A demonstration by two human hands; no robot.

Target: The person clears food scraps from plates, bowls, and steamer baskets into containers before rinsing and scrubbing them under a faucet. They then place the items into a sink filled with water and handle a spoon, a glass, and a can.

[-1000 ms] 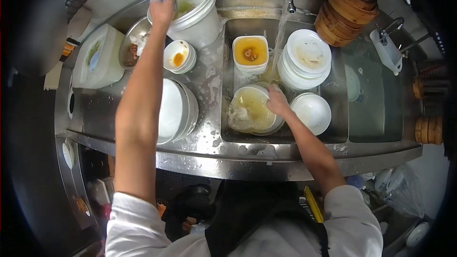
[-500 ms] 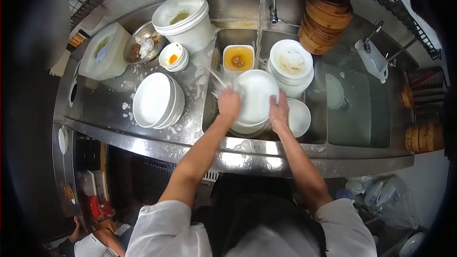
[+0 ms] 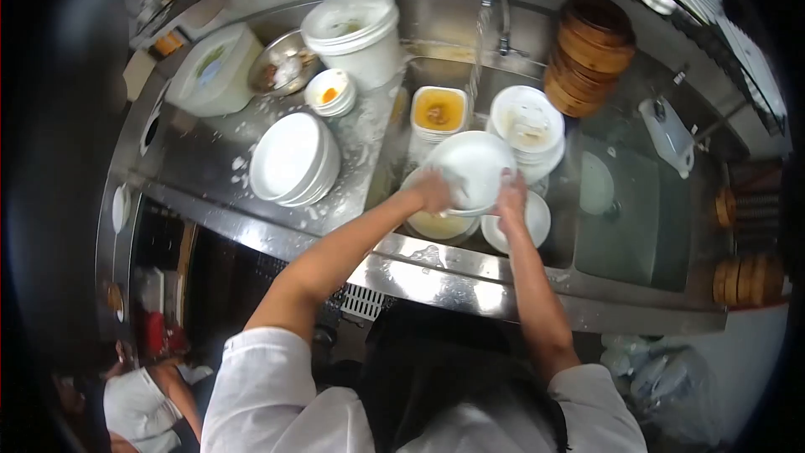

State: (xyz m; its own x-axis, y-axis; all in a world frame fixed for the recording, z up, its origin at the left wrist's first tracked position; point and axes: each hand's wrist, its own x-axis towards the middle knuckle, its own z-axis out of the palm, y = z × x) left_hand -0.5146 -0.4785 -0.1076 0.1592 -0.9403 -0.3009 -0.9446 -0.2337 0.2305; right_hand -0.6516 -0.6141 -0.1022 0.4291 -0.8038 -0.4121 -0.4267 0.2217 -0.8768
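My right hand point(image 3: 511, 195) grips the right rim of a white plate point(image 3: 482, 159), tilted above the sink. My left hand point(image 3: 432, 191), blurred by motion, is curled against the plate's left side. Something pale and greyish shows at its fingers, too smeared to name. Below the plate, a bowl point(image 3: 440, 226) holding cloudy yellowish liquid sits in the sink. Another white dish point(image 3: 537, 222) lies beneath my right hand. Just behind are square bowls point(image 3: 440, 109), the top one with orange liquid, and a stack of white plates point(image 3: 528, 122) with food residue.
Water runs from the tap point(image 3: 503, 17). Bamboo steamers point(image 3: 591, 46) are stacked at the back right, beside a water-filled basin point(image 3: 637, 218). On the left counter stand stacked white dishes point(image 3: 289, 159), small bowls point(image 3: 331, 92), a white bucket point(image 3: 352, 42) and a metal bowl point(image 3: 285, 63) of scraps.
My left hand has moved right, onto the plate's near left side. The plate has shifted and tilted, uncovering the bowl of cloudy liquid below. The whole view has turned a little.
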